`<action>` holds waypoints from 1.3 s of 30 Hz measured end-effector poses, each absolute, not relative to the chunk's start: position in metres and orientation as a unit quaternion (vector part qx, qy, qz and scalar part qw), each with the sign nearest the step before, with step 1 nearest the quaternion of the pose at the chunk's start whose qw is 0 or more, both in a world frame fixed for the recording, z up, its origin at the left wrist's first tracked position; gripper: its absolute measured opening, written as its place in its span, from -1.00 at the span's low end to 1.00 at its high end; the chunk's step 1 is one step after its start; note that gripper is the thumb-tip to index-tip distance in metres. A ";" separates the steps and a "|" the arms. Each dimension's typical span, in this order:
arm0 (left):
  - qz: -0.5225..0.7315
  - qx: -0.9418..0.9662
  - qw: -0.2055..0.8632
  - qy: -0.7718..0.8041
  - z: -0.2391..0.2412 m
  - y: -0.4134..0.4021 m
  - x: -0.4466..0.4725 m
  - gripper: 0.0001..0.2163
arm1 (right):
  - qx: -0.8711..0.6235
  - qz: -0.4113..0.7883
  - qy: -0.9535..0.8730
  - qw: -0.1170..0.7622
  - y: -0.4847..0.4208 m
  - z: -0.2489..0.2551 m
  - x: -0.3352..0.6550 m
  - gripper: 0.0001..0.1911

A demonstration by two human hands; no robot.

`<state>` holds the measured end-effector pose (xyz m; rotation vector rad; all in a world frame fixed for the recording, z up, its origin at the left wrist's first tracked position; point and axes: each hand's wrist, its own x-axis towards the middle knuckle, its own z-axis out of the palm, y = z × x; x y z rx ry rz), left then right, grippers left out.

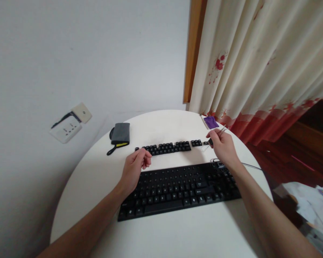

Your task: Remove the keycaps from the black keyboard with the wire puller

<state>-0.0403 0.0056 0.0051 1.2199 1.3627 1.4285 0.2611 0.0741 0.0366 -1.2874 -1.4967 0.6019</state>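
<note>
A black keyboard (174, 190) lies on the white table, with caps off its upper rows and lettered caps on the lower ones. Behind it, loose black keycaps (168, 148) stand in lined-up rows. My right hand (224, 145) pinches what looks like a wire keycap puller (205, 147), at the right end of those rows. Thin wire shows in front of the fingers and also behind them; whether a cap sits in it is too small to tell. Above the keyboard's upper left corner, my left hand (136, 166) is loosely curled with nothing visible in it, hiding part of the keycap rows.
A grey pouch (121, 132) with a dark loop lies at the table's back left. On the back right is a purple packet (211, 122). A cable (251, 166) runs off the right edge of the round table (88, 186). Wall and curtain (231, 53) stand behind.
</note>
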 end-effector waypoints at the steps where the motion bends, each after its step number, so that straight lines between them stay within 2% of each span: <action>1: 0.560 0.486 0.398 0.540 0.005 0.006 -0.040 -0.73 | -0.534 0.261 -0.628 0.502 0.073 0.037 0.262 -0.70; 5: 0.555 0.493 0.399 0.539 0.005 0.006 -0.040 -0.74 | -0.533 0.291 -0.647 0.461 0.056 0.040 0.268 -0.70; 9: 0.555 0.493 0.399 0.538 0.005 0.006 -0.039 -0.74 | -0.569 0.262 -0.663 0.410 0.027 0.040 0.277 -0.67; 15: 0.557 0.491 0.401 0.536 0.007 0.005 -0.036 -0.76 | -0.601 0.287 -0.651 0.364 -0.002 0.021 0.291 -0.66; 28: 0.549 0.496 0.409 0.534 0.004 0.005 -0.036 -0.75 | -0.613 0.326 -0.616 0.372 -0.012 -0.006 0.292 -0.65; 31: 0.550 0.495 0.414 0.530 0.003 0.004 -0.036 -0.74 | -0.609 0.296 -0.647 0.350 -0.015 -0.003 0.284 -0.68; 35: 0.549 0.494 0.415 0.530 0.004 0.004 -0.036 -0.74 | -0.598 0.180 -0.721 0.300 -0.019 0.000 0.272 -0.74; 39: 0.551 0.493 0.413 0.532 0.007 0.003 -0.034 -0.73 | -0.609 0.126 -0.735 0.270 -0.017 -0.003 0.268 -0.70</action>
